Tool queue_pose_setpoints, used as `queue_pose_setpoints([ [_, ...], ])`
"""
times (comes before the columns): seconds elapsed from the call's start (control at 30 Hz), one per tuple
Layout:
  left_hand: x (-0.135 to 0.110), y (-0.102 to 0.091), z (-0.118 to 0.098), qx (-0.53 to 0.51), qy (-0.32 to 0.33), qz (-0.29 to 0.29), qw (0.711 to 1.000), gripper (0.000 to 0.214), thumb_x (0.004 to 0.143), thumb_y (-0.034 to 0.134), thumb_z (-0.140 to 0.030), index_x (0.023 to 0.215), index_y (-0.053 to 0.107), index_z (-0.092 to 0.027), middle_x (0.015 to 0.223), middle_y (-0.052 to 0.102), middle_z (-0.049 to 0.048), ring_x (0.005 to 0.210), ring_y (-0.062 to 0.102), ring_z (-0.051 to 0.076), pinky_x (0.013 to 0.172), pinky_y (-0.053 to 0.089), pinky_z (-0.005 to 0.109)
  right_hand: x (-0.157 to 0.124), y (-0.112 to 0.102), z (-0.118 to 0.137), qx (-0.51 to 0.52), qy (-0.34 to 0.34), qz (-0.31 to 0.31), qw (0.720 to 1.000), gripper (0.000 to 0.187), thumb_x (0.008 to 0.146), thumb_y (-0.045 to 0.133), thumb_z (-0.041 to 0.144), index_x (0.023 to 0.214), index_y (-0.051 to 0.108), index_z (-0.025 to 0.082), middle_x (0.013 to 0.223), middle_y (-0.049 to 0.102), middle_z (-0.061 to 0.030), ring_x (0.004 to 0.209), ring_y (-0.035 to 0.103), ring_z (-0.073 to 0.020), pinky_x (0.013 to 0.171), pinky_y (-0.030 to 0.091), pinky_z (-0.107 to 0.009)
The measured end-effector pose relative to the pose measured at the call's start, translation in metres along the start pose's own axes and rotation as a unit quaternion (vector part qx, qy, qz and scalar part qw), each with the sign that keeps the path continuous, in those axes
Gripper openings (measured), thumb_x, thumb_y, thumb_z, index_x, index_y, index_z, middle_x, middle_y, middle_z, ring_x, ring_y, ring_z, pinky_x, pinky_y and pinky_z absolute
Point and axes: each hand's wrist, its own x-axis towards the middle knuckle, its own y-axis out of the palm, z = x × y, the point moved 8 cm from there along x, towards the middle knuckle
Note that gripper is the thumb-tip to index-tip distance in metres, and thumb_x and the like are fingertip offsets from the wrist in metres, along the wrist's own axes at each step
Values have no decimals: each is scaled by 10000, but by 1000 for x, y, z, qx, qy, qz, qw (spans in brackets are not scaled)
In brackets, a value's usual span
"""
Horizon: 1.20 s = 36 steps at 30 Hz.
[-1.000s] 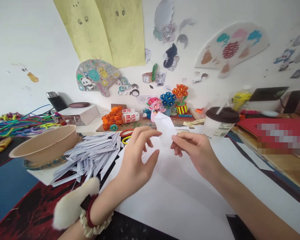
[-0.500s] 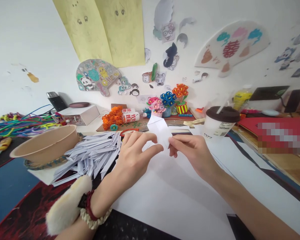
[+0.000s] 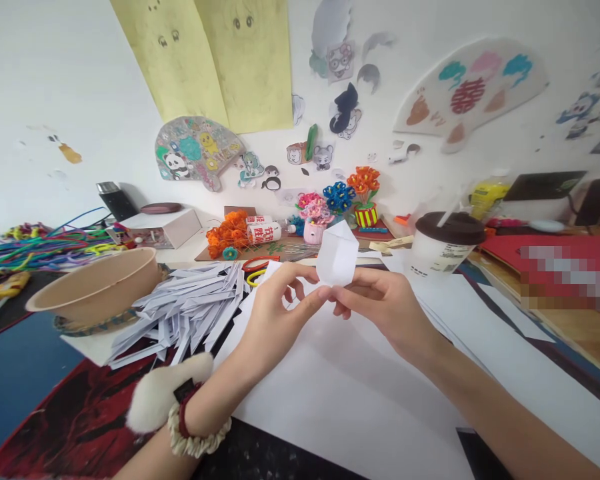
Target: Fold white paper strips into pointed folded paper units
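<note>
A small folded white paper (image 3: 338,255) stands upright between my two hands, its top corner pointed. My left hand (image 3: 285,303) pinches its lower left edge between thumb and fingers. With thumb and bent fingers, my right hand (image 3: 380,300) grips the lower right edge. The two thumb tips meet at the paper's bottom. Beneath both hands lies a large white sheet (image 3: 350,393). Left of my left hand is a heap of folded paper strips (image 3: 190,307). A scrunchie (image 3: 197,430) and a fluffy white piece (image 3: 155,400) are at my left wrist.
A beige bowl (image 3: 93,280) stands at the left, beyond the strips. Scissors (image 3: 260,267) lie behind my left hand. A lidded drink cup (image 3: 443,247) with a straw stands at right, near a red folder (image 3: 510,260). Pipe-cleaner flowers (image 3: 315,210) line the back.
The folded paper has turned more upright and shifted slightly right. My left hand has moved in and closed on its lower edge; before, its thumb and finger were apart.
</note>
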Motion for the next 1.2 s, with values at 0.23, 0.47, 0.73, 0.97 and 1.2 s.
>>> queue_pose_setpoints([
  [0.23,-1,8,12,-121,-72,11,990,213,820,644,-379,769,615,-175,793,645,38,740,570,161,671,426,284,0,1,-1,-11,14,4,1000,41,732,714,193,706,697,166,591,639,7,528,580,-99,505,502,-216],
  [0.47,-5,13,15,-223,-118,9,968,220,783,694,-336,716,583,-157,704,644,23,697,607,158,667,455,286,-2,4,-3,-19,21,28,999,119,771,705,282,759,709,164,619,652,-8,509,579,-100,491,501,-230],
  [0.73,-6,17,13,-267,-131,18,955,211,789,689,-291,678,573,-153,686,665,23,700,631,156,695,470,285,0,5,-4,-31,28,35,999,135,766,701,297,770,709,162,651,654,-21,525,579,-111,492,498,-248],
  [0.97,-5,16,8,-232,-118,45,965,211,792,691,-299,670,608,-148,685,666,13,669,612,125,641,447,234,1,3,-4,-23,29,27,999,95,734,703,250,700,691,162,632,646,-14,521,563,-107,499,486,-248],
  [1.2,-3,5,10,-115,-99,-7,988,235,796,672,-325,644,640,-149,637,617,1,583,519,97,557,396,220,1,4,-7,-21,39,33,998,69,735,698,234,721,704,166,664,662,-19,525,558,-105,499,483,-251],
])
